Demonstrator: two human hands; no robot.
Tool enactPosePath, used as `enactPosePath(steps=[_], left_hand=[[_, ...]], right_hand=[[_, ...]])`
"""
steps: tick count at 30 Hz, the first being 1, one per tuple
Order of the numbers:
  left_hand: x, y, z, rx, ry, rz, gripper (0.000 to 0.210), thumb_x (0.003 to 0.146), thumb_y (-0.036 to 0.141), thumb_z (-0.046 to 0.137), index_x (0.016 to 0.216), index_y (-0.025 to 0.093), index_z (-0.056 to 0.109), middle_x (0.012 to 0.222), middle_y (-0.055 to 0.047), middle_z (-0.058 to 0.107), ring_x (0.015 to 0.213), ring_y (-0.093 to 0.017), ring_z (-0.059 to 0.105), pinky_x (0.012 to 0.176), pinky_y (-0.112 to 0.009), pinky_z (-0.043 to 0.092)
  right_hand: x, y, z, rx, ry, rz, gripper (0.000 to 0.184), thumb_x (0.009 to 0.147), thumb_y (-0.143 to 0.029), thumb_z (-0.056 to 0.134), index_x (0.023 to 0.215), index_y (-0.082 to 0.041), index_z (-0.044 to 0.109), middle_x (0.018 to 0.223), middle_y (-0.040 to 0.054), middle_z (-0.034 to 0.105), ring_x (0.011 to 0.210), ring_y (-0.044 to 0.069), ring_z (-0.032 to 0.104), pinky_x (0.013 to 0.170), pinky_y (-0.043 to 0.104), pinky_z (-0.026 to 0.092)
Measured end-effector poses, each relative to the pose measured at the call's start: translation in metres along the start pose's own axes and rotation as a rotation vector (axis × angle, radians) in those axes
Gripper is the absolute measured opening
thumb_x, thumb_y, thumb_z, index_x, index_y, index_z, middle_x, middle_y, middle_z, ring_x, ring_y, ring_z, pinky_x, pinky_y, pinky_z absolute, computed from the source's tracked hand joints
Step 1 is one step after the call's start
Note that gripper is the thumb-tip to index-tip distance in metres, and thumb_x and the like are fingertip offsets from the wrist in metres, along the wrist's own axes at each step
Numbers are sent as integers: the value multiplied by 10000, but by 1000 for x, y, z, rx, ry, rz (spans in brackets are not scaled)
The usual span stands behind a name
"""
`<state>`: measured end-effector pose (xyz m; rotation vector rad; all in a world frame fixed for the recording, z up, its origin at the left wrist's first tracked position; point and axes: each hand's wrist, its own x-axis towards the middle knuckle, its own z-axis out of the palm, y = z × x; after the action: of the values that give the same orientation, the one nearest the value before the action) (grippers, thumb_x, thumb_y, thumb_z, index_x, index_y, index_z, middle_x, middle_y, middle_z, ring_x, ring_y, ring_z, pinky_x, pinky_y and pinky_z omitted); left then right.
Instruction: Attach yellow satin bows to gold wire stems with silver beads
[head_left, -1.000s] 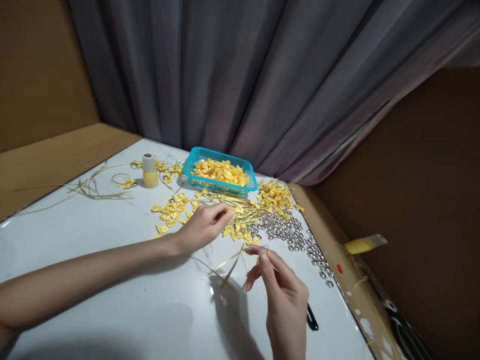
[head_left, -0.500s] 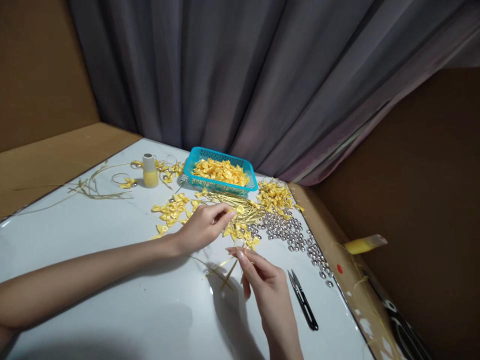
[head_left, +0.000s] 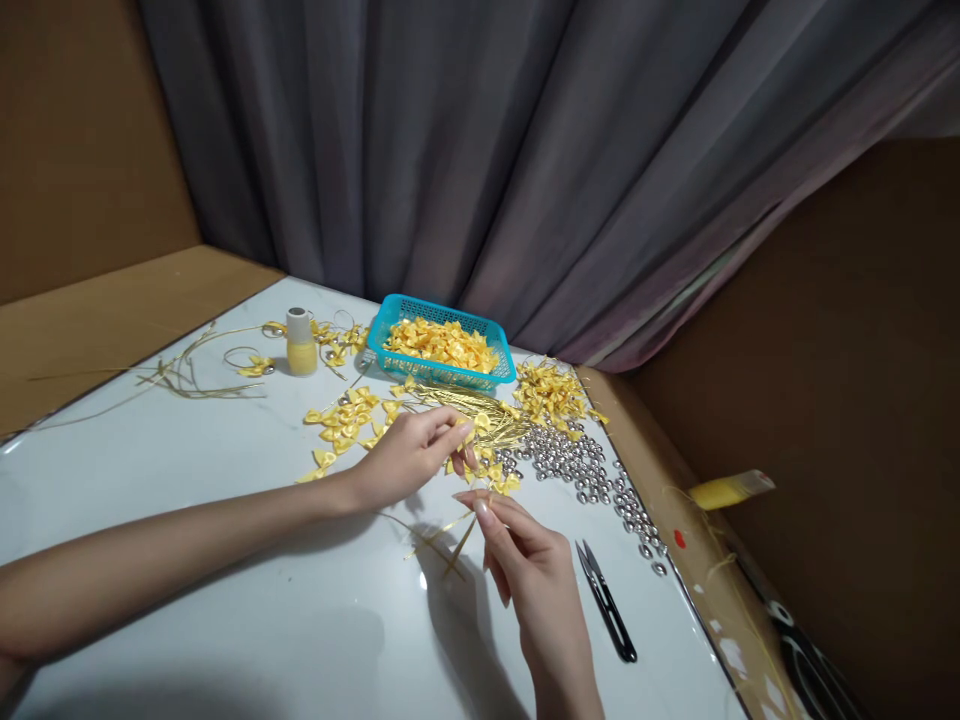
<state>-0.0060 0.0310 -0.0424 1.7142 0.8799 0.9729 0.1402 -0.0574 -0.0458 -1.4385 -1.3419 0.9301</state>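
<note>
Your right hand [head_left: 534, 565] has moved nearer your left hand [head_left: 412, 450], baring one pair of snips [head_left: 611, 612] | left pinches one yellow bow [head_left: 482, 424], nearside of one blue basket [head_left: 450, 374] | right pinched together, contents too small to tell

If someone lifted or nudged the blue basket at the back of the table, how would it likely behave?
The blue basket would probably feel light for its size, given its perforated walls. It looks apt to slide rather than tip, sitting low and wide on the glossy table. Yellow bows lie heaped inside, so tilting might spill some.
</note>
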Motion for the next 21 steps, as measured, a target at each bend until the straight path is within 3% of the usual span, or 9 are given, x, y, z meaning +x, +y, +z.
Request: enactPosePath(steps=[3, 7, 13, 17, 19, 21], left_hand=[[1, 1, -1, -30, -19, -16, 296, 906, 348, 429, 714, 162, 557, 671, -12, 647, 555, -115, 556, 553, -234, 438], [1, 0, -1, -58, -30, -25, 299, 902, 360, 432, 706, 164, 545, 667, -8, 631, 622, -133, 595, 617, -253, 464], [2, -2, -2, -28, -20, -25, 311, 896, 397, 434, 703, 173, 530, 640, 5, 604, 637, -147, 604, 662, -281, 461], [2, -3, -1, 6, -13, -13, 291, 901, 359, 426, 693, 174, 514, 614, 15, 588, 615, -138, 590, 638, -263, 443], [2, -4, -1, 25, -6, -10, 282, 903, 338, 423, 689, 175, 509, 607, 19, 585, 594, -131, 578, 607, -251, 430], [1, -5, -1, 35, -1, -6, 271, 904, 323, 421, 696, 175, 511, 607, 20, 586, 591, -129, 574, 599, -247, 425]], right_hand=[[1, 3, 1, 23, 30, -25, 217, 814, -363, 609, 874, -223, 765, 947, 99, 707, 920, 256, 636, 552, 275, 497], [1, 7, 0, 22, 30, 48, 253, 811, -390, 611, 776, -193, 764, 991, 145, 703, 1091, 314, 572, 512, 252, 477], [-1, 5, -1, 89, 50, 82, 383, 815, -396, 606, 497, -182, 619, 1228, 101, 615, 1122, 298, 560, 731, 327, 498], [-1, 4, -2, 158, 17, 87, 384, 816, -375, 613, 481, -186, 609, 1170, 97, 652, 1209, 280, 490, 815, 316, 463], [-1, 3, -2, 220, -5, 92, 326, 803, -366, 629, 532, -189, 665, 1114, 102, 677, 1153, 264, 531, 789, 294, 465], [0, 4, -2, 296, 2, 135, 228, 779, -379, 652, 671, -196, 735, 1086, 105, 680, 873, 210, 631, 650, 268, 469]])
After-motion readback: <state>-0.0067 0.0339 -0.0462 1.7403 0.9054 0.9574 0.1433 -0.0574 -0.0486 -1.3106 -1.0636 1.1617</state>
